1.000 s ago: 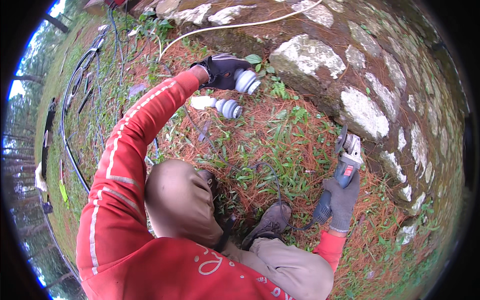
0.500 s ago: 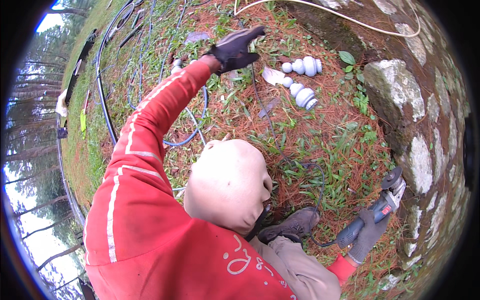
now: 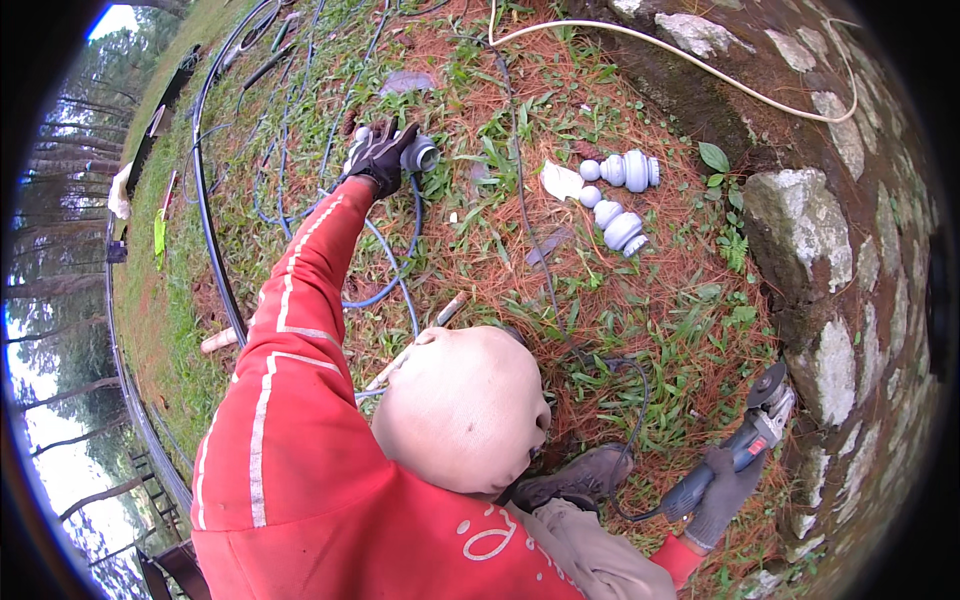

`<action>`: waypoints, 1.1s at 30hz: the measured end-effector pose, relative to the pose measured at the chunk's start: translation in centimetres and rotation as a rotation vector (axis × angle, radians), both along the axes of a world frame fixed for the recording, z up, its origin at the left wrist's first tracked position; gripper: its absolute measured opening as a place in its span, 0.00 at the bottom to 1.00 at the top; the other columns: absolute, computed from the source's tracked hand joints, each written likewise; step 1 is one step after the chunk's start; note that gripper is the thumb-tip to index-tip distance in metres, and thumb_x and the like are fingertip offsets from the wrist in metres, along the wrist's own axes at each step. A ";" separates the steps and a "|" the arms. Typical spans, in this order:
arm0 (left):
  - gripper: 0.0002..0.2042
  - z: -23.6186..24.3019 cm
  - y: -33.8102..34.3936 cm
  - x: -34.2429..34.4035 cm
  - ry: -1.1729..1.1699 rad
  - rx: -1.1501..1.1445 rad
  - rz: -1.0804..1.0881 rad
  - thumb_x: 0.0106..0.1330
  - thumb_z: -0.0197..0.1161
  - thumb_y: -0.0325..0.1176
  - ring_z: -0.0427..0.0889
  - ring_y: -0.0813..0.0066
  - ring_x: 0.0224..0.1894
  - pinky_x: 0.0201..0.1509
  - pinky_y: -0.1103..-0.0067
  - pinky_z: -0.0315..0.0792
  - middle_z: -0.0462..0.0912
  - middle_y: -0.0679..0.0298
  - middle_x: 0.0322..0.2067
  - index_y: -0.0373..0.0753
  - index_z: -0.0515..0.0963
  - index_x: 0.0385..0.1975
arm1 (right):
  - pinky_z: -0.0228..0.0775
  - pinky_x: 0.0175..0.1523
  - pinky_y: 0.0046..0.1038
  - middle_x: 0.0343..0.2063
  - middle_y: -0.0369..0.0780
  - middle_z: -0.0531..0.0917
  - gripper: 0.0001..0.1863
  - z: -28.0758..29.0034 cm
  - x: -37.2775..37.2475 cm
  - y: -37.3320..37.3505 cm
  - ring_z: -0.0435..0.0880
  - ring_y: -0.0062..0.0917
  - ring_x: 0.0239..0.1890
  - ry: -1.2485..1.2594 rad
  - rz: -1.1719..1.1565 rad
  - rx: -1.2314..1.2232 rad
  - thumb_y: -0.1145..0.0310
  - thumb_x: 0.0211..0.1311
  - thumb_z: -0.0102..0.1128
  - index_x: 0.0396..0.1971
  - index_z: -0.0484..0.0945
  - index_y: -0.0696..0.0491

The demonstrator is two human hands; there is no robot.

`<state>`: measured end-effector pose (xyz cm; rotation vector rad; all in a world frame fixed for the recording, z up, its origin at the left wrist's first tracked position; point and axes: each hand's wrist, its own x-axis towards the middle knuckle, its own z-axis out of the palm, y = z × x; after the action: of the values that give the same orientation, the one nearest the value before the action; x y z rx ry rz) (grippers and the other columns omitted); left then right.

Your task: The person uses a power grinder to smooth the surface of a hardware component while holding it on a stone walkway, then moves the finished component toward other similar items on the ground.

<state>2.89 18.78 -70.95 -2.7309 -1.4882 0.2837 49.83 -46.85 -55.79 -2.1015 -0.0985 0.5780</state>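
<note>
The hands are well apart. At far left, the left hand [image 3: 378, 160], in a dark glove, lies over a grey turned piece [image 3: 412, 153] on the grass; a rounded knob shows on one side of it and a thick, round, hollow-looking end on the other. I cannot tell whether the fingers have closed around it. Near right, the right hand [image 3: 727, 492], in a grey glove, is clamped around an angle grinder [image 3: 747, 446] with a blue-grey body, silvery head and dark round disc, just beside the stone wall [image 3: 800, 225]. Right of centre and far, two similar smooth, bulging grey pieces [image 3: 634, 171] lie beside a pale leaf [image 3: 561, 182].
</note>
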 end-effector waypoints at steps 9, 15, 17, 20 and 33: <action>0.37 1.1 1.2 3.5 0.062 -0.061 -0.150 0.63 0.82 0.49 0.88 0.38 0.60 0.65 0.48 0.76 0.92 0.48 0.56 0.46 0.78 0.71 | 0.84 0.46 0.32 0.43 0.38 0.86 0.38 0.3 -0.6 -0.1 0.87 0.25 0.39 -0.025 -0.023 0.037 0.77 0.51 0.81 0.65 0.77 0.57; 0.58 4.6 -1.3 6.7 -0.099 -0.275 -0.025 0.54 0.89 0.34 0.92 0.42 0.63 0.71 0.53 0.80 0.90 0.48 0.64 0.41 0.61 0.87 | 0.84 0.47 0.34 0.42 0.39 0.87 0.34 0.0 -0.1 -0.9 0.87 0.26 0.39 -0.080 -0.010 -0.011 0.72 0.50 0.84 0.59 0.80 0.59; 0.61 7.0 -2.5 9.9 -0.373 -0.468 -0.044 0.56 0.86 0.22 0.85 0.49 0.75 0.80 0.61 0.80 0.82 0.48 0.74 0.37 0.54 0.91 | 0.84 0.47 0.35 0.43 0.40 0.87 0.34 0.1 0.1 -1.2 0.87 0.26 0.40 -0.064 -0.045 0.028 0.71 0.50 0.85 0.59 0.81 0.59; 0.57 12.5 -5.4 17.4 -0.429 -0.247 -0.582 0.55 0.90 0.28 0.80 0.47 0.78 0.83 0.59 0.76 0.80 0.47 0.74 0.34 0.63 0.87 | 0.85 0.50 0.36 0.44 0.41 0.89 0.36 -0.1 0.2 -0.9 0.89 0.29 0.42 -0.093 -0.034 0.062 0.71 0.49 0.86 0.61 0.80 0.60; 0.36 21.4 -25.9 57.3 -0.466 -0.047 -1.549 0.66 0.81 0.44 0.89 0.51 0.63 0.69 0.51 0.70 0.91 0.57 0.60 0.48 0.80 0.76 | 0.85 0.58 0.42 0.49 0.47 0.91 0.39 1.3 0.2 -2.6 0.93 0.38 0.48 -0.213 -0.070 0.021 0.63 0.50 0.87 0.63 0.81 0.58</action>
<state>60.16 -7.11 -49.60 -3.0891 0.8968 -0.3759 50.00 -49.41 -54.49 -2.1319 -0.1511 0.3090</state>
